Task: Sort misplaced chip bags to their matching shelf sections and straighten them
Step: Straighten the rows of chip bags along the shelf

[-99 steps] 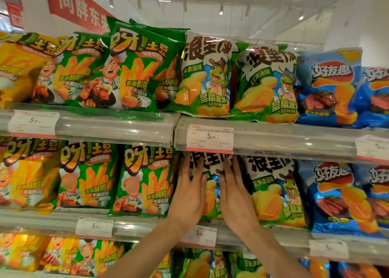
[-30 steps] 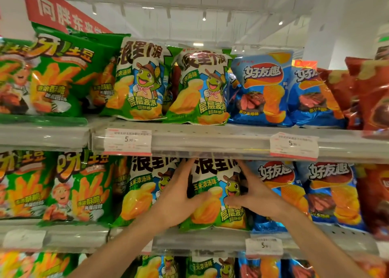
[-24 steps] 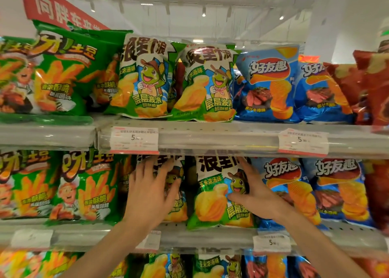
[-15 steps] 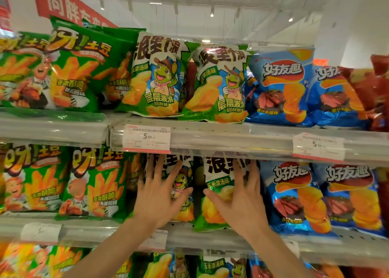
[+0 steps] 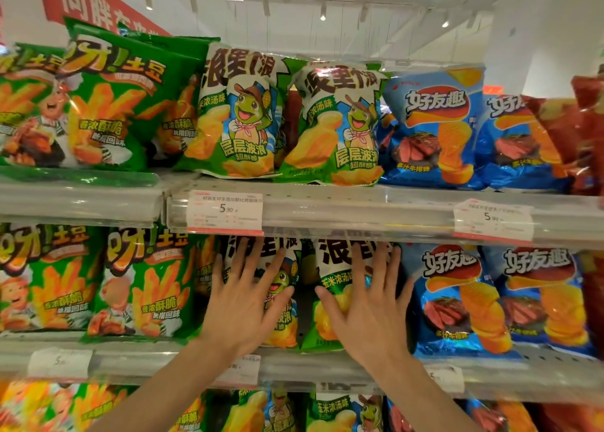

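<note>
Two green turtle-print chip bags stand side by side on the middle shelf. My left hand (image 5: 243,304) lies flat with fingers spread on the left turtle bag (image 5: 283,287). My right hand (image 5: 371,307) presses flat, fingers spread, on the right turtle bag (image 5: 330,268). Neither hand grips a bag. Both bags stand upright, their lower halves partly hidden by my hands. Two more turtle bags (image 5: 235,117) stand on the shelf above.
Green fries-print bags (image 5: 143,281) fill the left of the middle shelf, blue steak-flavour bags (image 5: 457,301) the right. Red bags (image 5: 588,131) sit at the far right. Clear shelf rails carry price tags (image 5: 225,212). A lower shelf holds matching rows.
Both hands have gone from holding the right turtle bag's sides to lying flat, one on each turtle bag. The right hand slid left onto the bag's face.
</note>
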`<state>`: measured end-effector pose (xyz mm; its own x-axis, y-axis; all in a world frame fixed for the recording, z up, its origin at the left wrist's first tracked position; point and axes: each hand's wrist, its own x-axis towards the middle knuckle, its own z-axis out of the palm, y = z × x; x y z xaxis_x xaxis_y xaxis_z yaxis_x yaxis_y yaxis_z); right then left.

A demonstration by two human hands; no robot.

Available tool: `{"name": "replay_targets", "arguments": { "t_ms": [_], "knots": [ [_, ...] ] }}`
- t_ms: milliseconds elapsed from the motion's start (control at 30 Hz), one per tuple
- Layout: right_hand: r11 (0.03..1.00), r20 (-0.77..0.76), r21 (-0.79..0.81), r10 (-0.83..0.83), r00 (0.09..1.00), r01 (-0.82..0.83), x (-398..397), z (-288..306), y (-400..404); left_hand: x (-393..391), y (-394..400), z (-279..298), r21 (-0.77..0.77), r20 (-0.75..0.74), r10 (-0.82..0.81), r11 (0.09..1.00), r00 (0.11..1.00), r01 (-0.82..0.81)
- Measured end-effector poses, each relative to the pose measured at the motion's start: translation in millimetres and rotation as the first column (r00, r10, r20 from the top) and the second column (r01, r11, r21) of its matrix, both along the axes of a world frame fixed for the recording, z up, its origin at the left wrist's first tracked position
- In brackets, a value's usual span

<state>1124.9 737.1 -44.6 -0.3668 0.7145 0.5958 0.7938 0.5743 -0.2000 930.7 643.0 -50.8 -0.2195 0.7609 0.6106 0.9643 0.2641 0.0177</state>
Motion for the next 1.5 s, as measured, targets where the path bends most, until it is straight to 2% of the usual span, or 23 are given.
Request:
{"name": "replay_targets", "arguments": {
  "t_ms": [100,400,533,767,933,1000,1067,1167,1267,1333,1400,1500],
  "knots": [
    [0.990,0.121,0.123,0.049,0.991,-0.063,0.9,0.1,2.4,-1.3,0.1,-0.9,-0.002,-0.005,-0.006,1.000,1.000,0.006],
    [0.993,0.237,0.082,0.064,0.969,-0.086,-3.3,0.8,8.6,-1.4,2.5,-2.3,0.001,0.022,-0.005,1.000,1.000,0.005],
    [0.989,0.127,0.052,0.128,0.983,-0.136,3.8,6.6,5.7,2.9,-2.7,2.8,0.046,0.056,-0.050,0.998,0.997,0.047],
    [0.994,-0.152,0.067,0.095,0.984,-0.086,69.5,26.0,17.8,58.5,9.2,15.0,0.149,0.160,-0.308,0.947,0.938,0.285],
    [1.000,-0.207,0.011,-0.004,0.978,0.006,149.2,33.0,55.7,128.8,31.7,22.4,0.228,0.177,-0.442,0.888,0.879,0.400],
    [0.998,-0.183,-0.064,-0.032,0.983,0.021,180.6,36.0,74.2,159.3,44.9,27.3,0.226,0.260,-0.464,0.882,0.847,0.413],
    [0.990,-0.110,-0.142,-0.014,0.994,-0.002,204.7,42.6,86.3,185.1,61.2,30.0,0.181,0.410,-0.441,0.897,0.798,0.402],
    [0.949,0.023,-0.303,0.094,0.995,-0.083,224.2,49.1,100.1,212.9,84.6,33.2,0.153,0.582,-0.399,0.909,0.709,0.387],
    [0.870,0.076,-0.464,0.229,0.970,-0.169,227.5,50.5,109.6,227.7,102.1,35.8,0.111,0.607,-0.337,0.933,0.720,0.342],
    [0.798,-0.040,-0.530,0.313,0.949,-0.285,223.5,47.2,118.4,231.9,111.4,39.0,0.089,0.647,-0.292,0.947,0.704,0.310],
    [0.718,-0.213,-0.555,0.366,0.906,-0.420,219.0,42.2,128.2,232.6,119.9,42.3,0.121,0.738,-0.296,0.942,0.606,0.313],
    [0.644,-0.319,-0.581,0.382,0.868,-0.497,213.9,36.6,135.7,231.9,129.4,44.1,0.167,0.834,-0.318,0.925,0.450,0.342]
  ]
}}
